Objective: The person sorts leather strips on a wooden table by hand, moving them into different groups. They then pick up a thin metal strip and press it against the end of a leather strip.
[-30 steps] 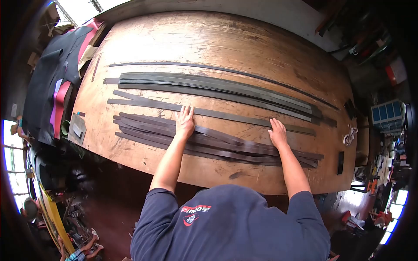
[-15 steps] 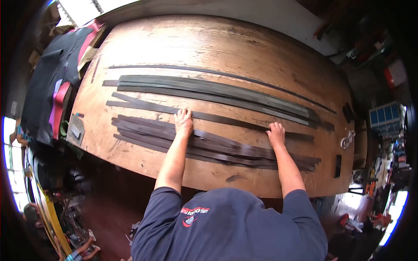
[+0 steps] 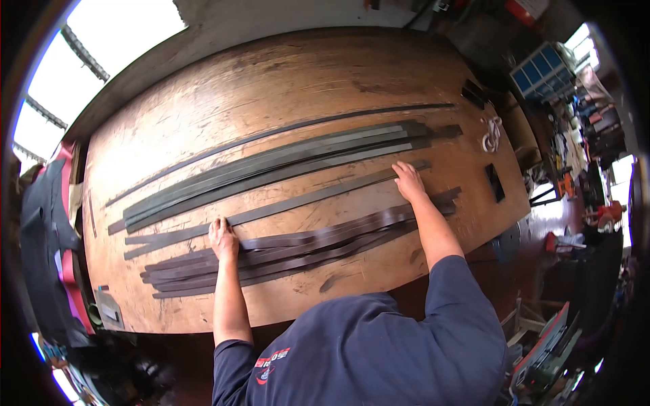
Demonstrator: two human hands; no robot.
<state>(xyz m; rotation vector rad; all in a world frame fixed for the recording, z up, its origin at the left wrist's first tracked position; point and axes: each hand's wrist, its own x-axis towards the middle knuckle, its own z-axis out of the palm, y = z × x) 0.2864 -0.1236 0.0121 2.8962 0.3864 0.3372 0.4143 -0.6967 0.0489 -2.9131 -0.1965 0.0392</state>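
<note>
Head view. Left hand lay palm down, fingers together and flat, on the left part of a single long dark strip that ran slantwise across the wooden table. Right hand pressed on the same strip near its right end, fingers extended and close together; whether the fingertips curled over the strip's edge could not be told through the fisheye distortion. Neither hand pinched anything.

Just near of the single strip lay a loose bundle of dark strips, overlapping and crossing. Far of it sat a tidier stack of strips, and beyond that one thin strip on its own.

Risk, as judged: the pressed strip was long and limp, so uneven push from the two hands would likely bow or skew it. The left wrist hung over the loose bundle; a drag toward the body could snag and scatter it.

Room: bare wood between single strip and far stack was narrow. The right ends of the near bundle came close to the table's right edge, where small dark pieces and a pale looped object sat. Broad bare board lay far of the thin strip.
</note>
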